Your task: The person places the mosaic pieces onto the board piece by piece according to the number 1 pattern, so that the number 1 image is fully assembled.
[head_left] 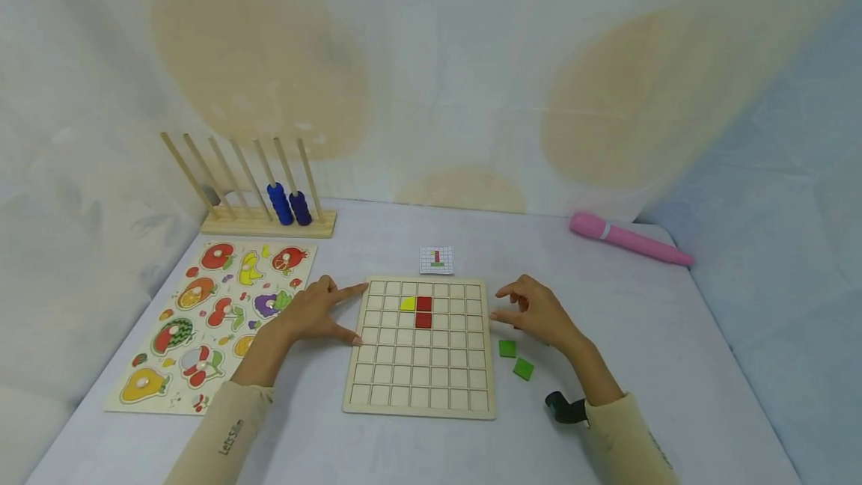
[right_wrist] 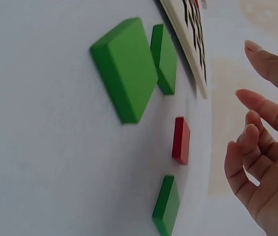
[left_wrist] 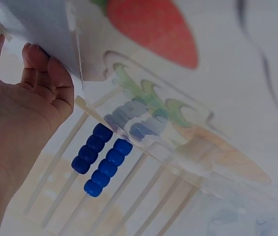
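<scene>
Head view: grid board (head_left: pixel 438 376) lies flat on the tabletop (head_left: pixel 646 335), between the two hands.
Left hand (head_left: pixel 306 314): grip spread, index finger and thumb apart, their tips at the board's left edge.
Right hand (head_left: pixel 535 313): thumb and index finger apart, nothing seen between them, near the loose tiles.
Loose tiles: three green tiles (right_wrist: pixel 129 69) and one red tile (right_wrist: pixel 180 141), right of the board.
Tile handling: probably light, stiff and rather smooth; best pinched by opposite side edges.
Board handling: looks rigid and thin; steadied by its rim.
Board cells: a yellow piece (head_left: pixel 408 304) and two red squares (head_left: pixel 423 304) sit in them.
Peg stand (head_left: pixel 236 224): two pegs carry blue beads (head_left: pixel 279 204), one stack darker.
</scene>
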Demonstrator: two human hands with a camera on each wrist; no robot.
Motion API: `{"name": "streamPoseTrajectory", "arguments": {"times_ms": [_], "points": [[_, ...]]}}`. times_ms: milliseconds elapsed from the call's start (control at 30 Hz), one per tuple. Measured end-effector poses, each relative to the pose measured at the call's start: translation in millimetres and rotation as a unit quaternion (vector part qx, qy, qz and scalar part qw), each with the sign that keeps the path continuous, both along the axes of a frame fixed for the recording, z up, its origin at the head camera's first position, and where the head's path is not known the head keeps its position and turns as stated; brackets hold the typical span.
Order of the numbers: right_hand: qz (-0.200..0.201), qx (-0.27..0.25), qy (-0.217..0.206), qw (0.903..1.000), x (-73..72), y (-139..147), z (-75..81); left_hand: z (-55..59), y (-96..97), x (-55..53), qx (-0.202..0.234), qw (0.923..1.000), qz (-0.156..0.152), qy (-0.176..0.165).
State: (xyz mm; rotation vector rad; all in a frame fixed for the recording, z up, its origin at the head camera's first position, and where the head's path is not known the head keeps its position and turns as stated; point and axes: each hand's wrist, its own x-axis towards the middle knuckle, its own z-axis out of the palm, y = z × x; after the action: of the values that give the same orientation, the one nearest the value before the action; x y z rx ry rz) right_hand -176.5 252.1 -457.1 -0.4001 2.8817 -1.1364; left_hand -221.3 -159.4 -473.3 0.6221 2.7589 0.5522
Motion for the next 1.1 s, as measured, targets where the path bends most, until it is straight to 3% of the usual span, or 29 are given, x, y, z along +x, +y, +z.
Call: {"name": "streamPoseTrajectory", "arguments": {"times_ms": [267, 600, 1100], "points": [[-0.005, 0.004, -0.006, 1.0, 4.0, 17.1, -6.9, -0.8, -1.3, 1.9, 0.004, 1.0, -0.006, 0.006], [-0.019, 0.038, -0.075, 0.9963, 11.4, 27.0, -8.7, -1.3, -1.6, 3.2, 0.001, 1.0, -0.006, 0.008], [-0.036, 0.087, -0.05, 0.9942, 10.1, 26.6, -17.8, 0.2, -0.2, 1.6, -0.007, 0.9999, -0.006, 0.01]]}}
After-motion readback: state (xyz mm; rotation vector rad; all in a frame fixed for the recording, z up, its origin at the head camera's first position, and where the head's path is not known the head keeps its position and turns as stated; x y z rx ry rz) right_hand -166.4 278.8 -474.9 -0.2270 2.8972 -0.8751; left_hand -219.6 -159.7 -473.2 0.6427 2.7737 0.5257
